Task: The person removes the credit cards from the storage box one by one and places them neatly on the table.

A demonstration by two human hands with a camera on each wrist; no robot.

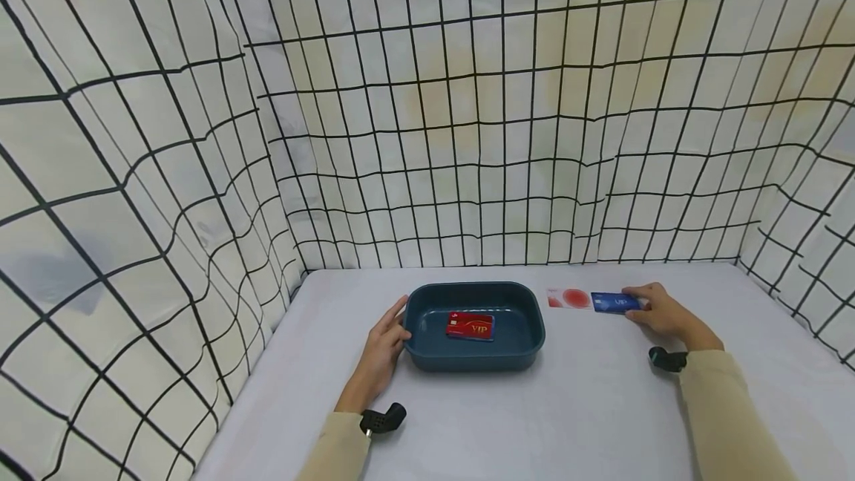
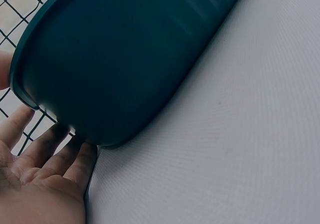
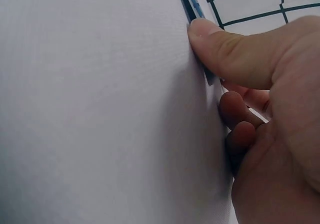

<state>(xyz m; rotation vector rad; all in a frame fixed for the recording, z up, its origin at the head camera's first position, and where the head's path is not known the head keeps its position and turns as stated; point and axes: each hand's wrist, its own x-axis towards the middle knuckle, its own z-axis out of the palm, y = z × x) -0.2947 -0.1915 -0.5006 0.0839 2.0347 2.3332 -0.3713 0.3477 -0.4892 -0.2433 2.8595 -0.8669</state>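
Observation:
A dark teal rectangular bin stands on the white table, and a red VIP card lies inside it. At the bin's left end rests my left hand; in the left wrist view its extended fingers touch the outer wall. My right hand, to the right of the bin, pinches the right end of a blue VIP card. In the right wrist view the thumb lies on that card's edge, and the card appears almost edge-on. The fingertips behind the card are partly hidden.
Just left of the blue card lies a white and red card. The white table ends at a black grid net over pale sheeting, which rises behind it and along both sides. Each wrist carries a black camera.

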